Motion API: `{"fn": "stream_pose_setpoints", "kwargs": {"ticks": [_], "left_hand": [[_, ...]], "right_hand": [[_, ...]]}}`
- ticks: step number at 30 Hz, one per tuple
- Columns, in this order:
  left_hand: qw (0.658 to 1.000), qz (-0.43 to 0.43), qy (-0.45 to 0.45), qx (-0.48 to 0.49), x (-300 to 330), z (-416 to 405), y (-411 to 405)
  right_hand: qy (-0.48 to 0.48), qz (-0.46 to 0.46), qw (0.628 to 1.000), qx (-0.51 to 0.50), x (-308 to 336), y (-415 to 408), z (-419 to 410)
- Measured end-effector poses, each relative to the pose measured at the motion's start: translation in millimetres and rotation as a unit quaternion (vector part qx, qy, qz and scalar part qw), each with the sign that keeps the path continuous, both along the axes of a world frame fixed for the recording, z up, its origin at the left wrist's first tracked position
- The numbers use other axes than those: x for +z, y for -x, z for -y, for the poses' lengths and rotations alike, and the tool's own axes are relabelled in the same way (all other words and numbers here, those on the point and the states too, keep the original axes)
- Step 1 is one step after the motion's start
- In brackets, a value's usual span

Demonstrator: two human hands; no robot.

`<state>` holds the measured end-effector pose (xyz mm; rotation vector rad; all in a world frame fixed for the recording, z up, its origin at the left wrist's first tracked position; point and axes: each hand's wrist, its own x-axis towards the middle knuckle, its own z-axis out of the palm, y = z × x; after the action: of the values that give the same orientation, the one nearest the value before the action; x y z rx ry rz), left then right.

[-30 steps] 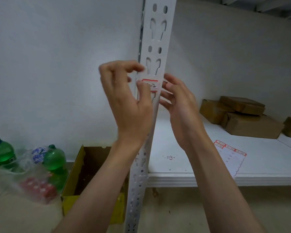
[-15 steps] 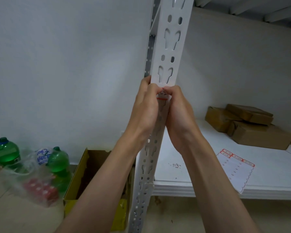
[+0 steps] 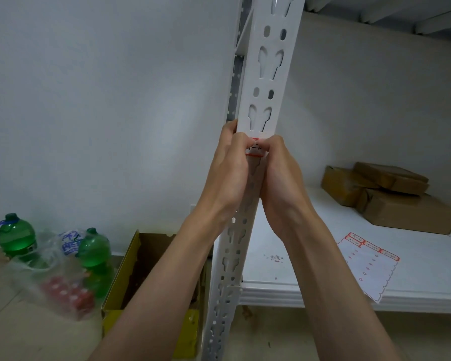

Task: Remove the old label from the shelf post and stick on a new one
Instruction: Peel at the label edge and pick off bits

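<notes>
A second ago my hands were apart; now my left hand [image 3: 231, 175] and right hand [image 3: 279, 175] grip the shelf post [image 3: 264, 82], thumbs pressing the label [image 3: 254, 149] flat, so sticking looks nearly done.

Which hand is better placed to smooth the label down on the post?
Either: left hand and right hand both press thumbs on the label against the post.

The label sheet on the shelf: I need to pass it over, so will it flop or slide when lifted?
The label sheet looks like thin paper lying flat, so it likely droops when lifted. Its corner overhangs the shelf edge, so a light push could probably slide it off.
</notes>
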<state>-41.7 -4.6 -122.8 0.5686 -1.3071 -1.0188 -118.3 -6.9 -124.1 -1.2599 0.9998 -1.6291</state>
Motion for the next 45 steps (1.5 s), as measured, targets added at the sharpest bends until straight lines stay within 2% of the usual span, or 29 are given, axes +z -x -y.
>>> {"fn": "stream_pose_setpoints", "kwargs": {"ticks": [4,11,17,27,35,45], "left_hand": [[1.000,-0.015,-0.003,-0.006,-0.2,1.8,0.0],[1.000,-0.022,-0.009,-0.010,1.3,-1.6,0.3],[1.000,-0.002,-0.004,0.009,1.3,-1.9,-0.7],[0.999,0.023,-0.008,0.027,2.5,-4.5,-0.5],[1.000,0.003,-0.012,0.006,1.3,-4.8,-0.5],[0.999,0.039,0.003,0.030,0.5,-4.5,-1.2]], "right_hand": [[-0.001,-0.015,1.000,-0.017,-0.5,-0.6,-1.6],[-0.016,0.018,0.999,0.030,1.9,0.3,-3.3],[0.000,0.001,1.000,0.001,-0.4,-0.9,0.1],[-0.005,0.013,1.000,0.010,1.3,-2.2,-2.5],[-0.005,0.021,1.000,0.008,-1.9,-2.1,-3.4],[0.013,-0.012,1.000,-0.002,-0.1,-4.0,-8.6]]}}
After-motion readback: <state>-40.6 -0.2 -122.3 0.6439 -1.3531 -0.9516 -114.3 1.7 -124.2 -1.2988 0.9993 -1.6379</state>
